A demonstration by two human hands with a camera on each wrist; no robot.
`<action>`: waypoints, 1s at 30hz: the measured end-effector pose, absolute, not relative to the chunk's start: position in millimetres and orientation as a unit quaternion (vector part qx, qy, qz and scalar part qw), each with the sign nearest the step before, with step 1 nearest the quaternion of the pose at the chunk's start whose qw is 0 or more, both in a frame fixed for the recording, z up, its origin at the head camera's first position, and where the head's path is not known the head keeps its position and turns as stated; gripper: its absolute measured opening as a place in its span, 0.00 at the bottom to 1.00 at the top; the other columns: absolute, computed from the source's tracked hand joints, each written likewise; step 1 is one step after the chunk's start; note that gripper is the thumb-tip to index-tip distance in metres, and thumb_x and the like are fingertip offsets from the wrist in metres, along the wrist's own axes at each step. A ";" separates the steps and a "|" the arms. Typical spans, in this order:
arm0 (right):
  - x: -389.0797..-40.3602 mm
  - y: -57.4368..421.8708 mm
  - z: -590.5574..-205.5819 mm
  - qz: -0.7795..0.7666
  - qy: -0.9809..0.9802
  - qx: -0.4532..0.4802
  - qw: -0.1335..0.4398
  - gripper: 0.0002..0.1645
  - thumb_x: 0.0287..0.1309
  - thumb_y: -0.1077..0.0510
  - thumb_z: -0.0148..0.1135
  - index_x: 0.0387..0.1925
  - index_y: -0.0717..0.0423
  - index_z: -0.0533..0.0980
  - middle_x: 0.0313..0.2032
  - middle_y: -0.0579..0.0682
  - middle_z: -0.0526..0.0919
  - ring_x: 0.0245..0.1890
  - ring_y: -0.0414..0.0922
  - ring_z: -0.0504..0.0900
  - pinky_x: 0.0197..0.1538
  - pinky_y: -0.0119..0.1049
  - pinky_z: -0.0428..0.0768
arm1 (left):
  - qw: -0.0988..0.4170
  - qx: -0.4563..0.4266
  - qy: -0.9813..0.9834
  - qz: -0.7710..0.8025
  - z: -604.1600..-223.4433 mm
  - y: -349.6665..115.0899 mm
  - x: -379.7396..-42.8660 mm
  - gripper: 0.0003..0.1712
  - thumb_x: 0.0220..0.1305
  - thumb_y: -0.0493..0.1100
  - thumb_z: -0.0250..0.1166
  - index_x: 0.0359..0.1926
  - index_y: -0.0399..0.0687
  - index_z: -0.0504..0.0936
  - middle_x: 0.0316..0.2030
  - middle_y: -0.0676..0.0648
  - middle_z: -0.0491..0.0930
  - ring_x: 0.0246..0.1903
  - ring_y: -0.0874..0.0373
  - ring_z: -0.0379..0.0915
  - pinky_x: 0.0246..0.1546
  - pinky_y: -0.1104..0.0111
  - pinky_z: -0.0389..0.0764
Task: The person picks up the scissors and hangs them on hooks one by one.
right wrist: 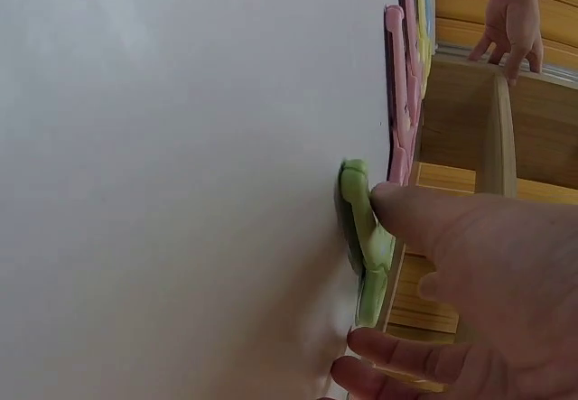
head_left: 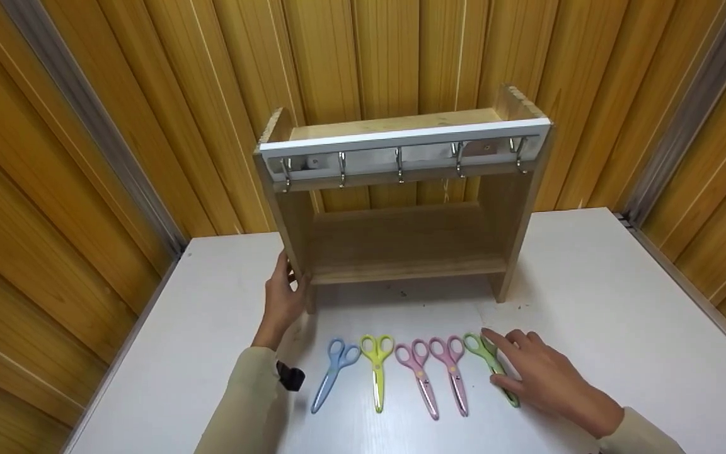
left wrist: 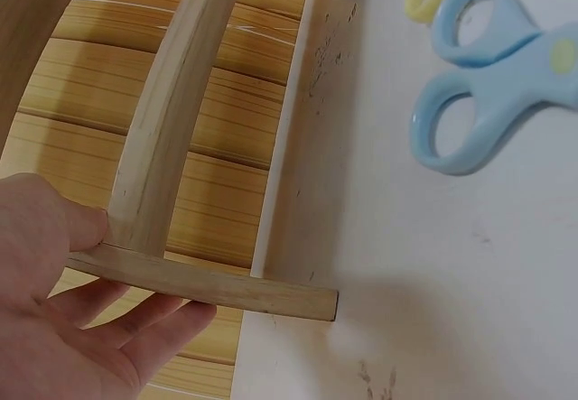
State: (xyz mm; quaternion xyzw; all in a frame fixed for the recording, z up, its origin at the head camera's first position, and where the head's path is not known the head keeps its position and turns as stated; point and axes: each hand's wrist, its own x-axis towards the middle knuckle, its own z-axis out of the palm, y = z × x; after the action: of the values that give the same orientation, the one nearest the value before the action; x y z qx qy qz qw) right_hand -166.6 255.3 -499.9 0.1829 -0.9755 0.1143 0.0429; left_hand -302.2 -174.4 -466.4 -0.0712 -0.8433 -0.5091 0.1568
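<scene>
A small wooden rack [head_left: 401,277] stands on the white table, with a row of metal hooks [head_left: 399,165] along its top front rail. My left hand [head_left: 284,302] grips the lower left side panel [left wrist: 208,284], thumb on one face and fingers on the other. At the right end of a row of scissors, my right hand [head_left: 546,378] reaches over green scissors [head_left: 493,362]. Its thumb [right wrist: 415,212] touches them in the right wrist view, and the fingers are fairly straight. The green scissors lie on the table, partly hidden by that hand.
Left of the green scissors lie two pairs of pink scissors, the nearer-left pair [head_left: 423,381] and its neighbour [head_left: 454,375], then yellow scissors [head_left: 377,366] and blue scissors [head_left: 333,372]. Handles point toward the rack. Wood-patterned walls [head_left: 363,50] enclose the table [head_left: 621,302].
</scene>
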 end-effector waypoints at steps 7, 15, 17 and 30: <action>-164.0 266.9 -500.9 0.106 -0.975 0.178 0.076 0.40 0.54 0.49 0.78 0.66 0.58 0.74 0.46 0.55 0.80 0.45 0.54 0.79 0.34 0.48 0.83 | 0.170 -0.087 -0.845 -0.500 -465.2 -175.0 -299.5 0.39 0.73 0.32 0.61 0.79 0.48 0.56 0.73 0.39 0.67 0.65 0.42 0.73 0.62 0.50 0.79; -166.4 276.1 -500.6 0.103 -0.975 0.177 0.084 0.20 0.51 0.60 0.79 0.47 0.58 0.84 0.39 0.51 0.80 0.39 0.48 0.79 0.31 0.42 0.82 | 0.164 -0.077 -0.848 -0.499 -463.9 -173.4 -298.8 0.41 0.73 0.32 0.61 0.80 0.49 0.55 0.74 0.41 0.66 0.65 0.42 0.73 0.62 0.52 0.79; -167.3 276.5 -500.3 0.108 -0.976 0.172 0.080 0.17 0.50 0.62 0.79 0.43 0.57 0.85 0.35 0.48 0.79 0.36 0.46 0.78 0.30 0.40 0.81 | 0.160 -0.072 -0.846 -0.502 -463.8 -172.7 -298.8 0.41 0.73 0.32 0.61 0.80 0.51 0.55 0.74 0.41 0.66 0.65 0.43 0.73 0.62 0.52 0.79; -173.2 278.3 -498.9 0.134 -0.976 0.162 0.063 0.14 0.48 0.65 0.79 0.37 0.54 0.85 0.29 0.42 0.76 0.32 0.42 0.77 0.28 0.41 0.80 | 0.147 -0.065 -0.847 -0.507 -462.8 -173.7 -299.6 0.42 0.73 0.33 0.61 0.81 0.53 0.54 0.76 0.44 0.64 0.68 0.43 0.70 0.65 0.52 0.76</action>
State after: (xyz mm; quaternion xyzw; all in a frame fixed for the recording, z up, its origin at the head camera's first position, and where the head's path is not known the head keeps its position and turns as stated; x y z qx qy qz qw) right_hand -173.2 278.3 -498.9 0.1618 -0.9757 0.1335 0.0633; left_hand -299.6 -173.7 -462.8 -0.0650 -0.8469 -0.5067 0.1474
